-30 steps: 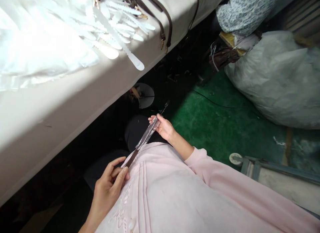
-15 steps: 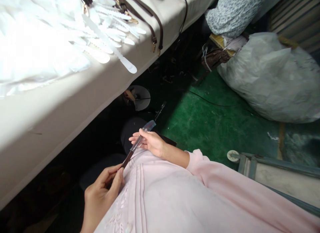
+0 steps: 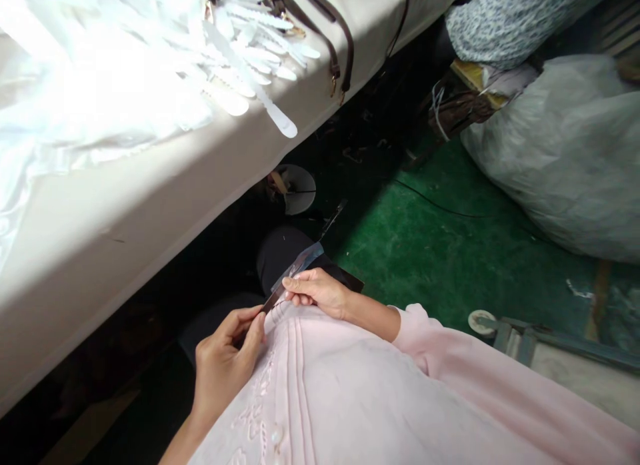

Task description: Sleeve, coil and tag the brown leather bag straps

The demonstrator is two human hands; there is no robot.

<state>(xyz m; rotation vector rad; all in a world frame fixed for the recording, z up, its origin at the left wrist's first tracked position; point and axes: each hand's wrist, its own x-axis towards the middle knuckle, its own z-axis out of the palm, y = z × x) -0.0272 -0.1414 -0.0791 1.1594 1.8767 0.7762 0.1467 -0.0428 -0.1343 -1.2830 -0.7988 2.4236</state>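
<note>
Right hand (image 3: 317,293) has dropped from its higher place toward the lap and now sits closer to the left hand (image 3: 223,365), and the strip they share has swung lower with it. The left hand is nearly closed, its thumb and fingers pinching the end of a narrow brown leather strap (image 3: 273,300) just above the front of the pale pink top (image 3: 325,392). That pinch seems to steady the end of the strap. The right hand is half curled, its fingers lying across the strip just below a clear plastic sleeve (image 3: 299,267); whether they grip or merely rest there I cannot tell. The sleeve slants up and away from the hands, over the dark trousers on the lap, and a thin dark tip (image 3: 333,218) shows beyond it. Off the long edge of the cream table (image 3: 125,178), near its far corner, white serrated plastic strips (image 3: 250,72) lie fanned out beside brown straps with brass clips (image 3: 340,45), which hang over that edge. To the right, a white sack (image 3: 560,165) slumps on the green floor (image 3: 425,265) below a co-worker's patterned sleeve (image 3: 510,25).
</note>
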